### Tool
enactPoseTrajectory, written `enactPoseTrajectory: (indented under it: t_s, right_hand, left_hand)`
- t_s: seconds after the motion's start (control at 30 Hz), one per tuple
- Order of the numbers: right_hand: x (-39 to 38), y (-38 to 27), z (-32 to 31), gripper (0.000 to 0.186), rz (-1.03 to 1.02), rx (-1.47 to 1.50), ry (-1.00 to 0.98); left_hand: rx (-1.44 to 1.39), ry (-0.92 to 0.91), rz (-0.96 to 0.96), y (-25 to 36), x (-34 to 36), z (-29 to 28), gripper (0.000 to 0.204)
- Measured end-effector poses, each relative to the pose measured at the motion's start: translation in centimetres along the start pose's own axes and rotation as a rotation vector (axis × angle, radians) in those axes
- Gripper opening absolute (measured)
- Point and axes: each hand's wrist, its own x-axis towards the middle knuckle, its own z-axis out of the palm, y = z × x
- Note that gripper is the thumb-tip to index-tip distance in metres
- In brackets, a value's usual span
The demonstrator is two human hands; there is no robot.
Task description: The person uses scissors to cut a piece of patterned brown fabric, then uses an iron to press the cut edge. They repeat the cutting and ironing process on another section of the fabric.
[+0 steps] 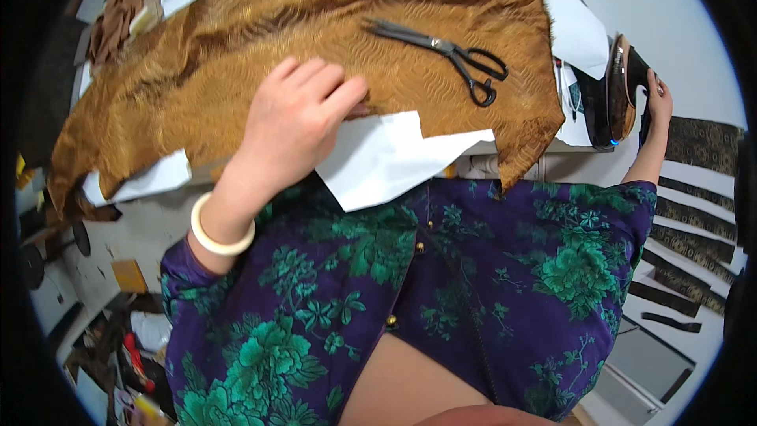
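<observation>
Item 1: we list 1 left hand (pixel 293 122), lying over the golden-brown fabric (pixel 229 99) near its front edge, fingers curled together; we cannot tell whether they pinch anything. Around its wrist we record 1 cream bangle (pixel 199 230).

Item 2: we list 1 right hand (pixel 659 101), reaching out to the far right, its fingers at the black handle side of the iron (pixel 621 87); we cannot tell how firmly they close, since much of the grip is hidden.

Item 3: the fabric, wavy-patterned and creased, spread across the table in front of us, its right corner hanging over the edge.

Item 4: 1 pair of black scissors (pixel 441 45), lying on the fabric, blades toward the left, handle loops toward the right.

Item 5: 1 angular white sheet (pixel 378 159), just beside the left hand, overhanging the front edge.

Item 6: several dark patterned strips (pixel 702 138), at far right beyond the right forearm.
</observation>
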Motion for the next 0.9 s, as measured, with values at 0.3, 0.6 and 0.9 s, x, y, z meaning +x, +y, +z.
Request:
enactPoseTrajectory:
  t_s: [0.3,0.6,0.9]
  right_hand:
    - [-4.8,-10.2,-3.2,0.075,-0.163,-0.172,0.295]
    - [-26.0,-23.0,-6.5,0.067,-0.435,1.448,-0.051]
    - [-36.8,-30.2,-3.7,0.092,-0.48,1.434,-0.07]
  left_hand:
    - [0.028,0.181,-0.004,1.4,0.6,-1.0,0.015]
    - [0.071,0.161,0.149,1.9,2.6,-1.0,0.012]
    - [0.245,0.136,0.201,1.5,1.0,-2.6,0.01]
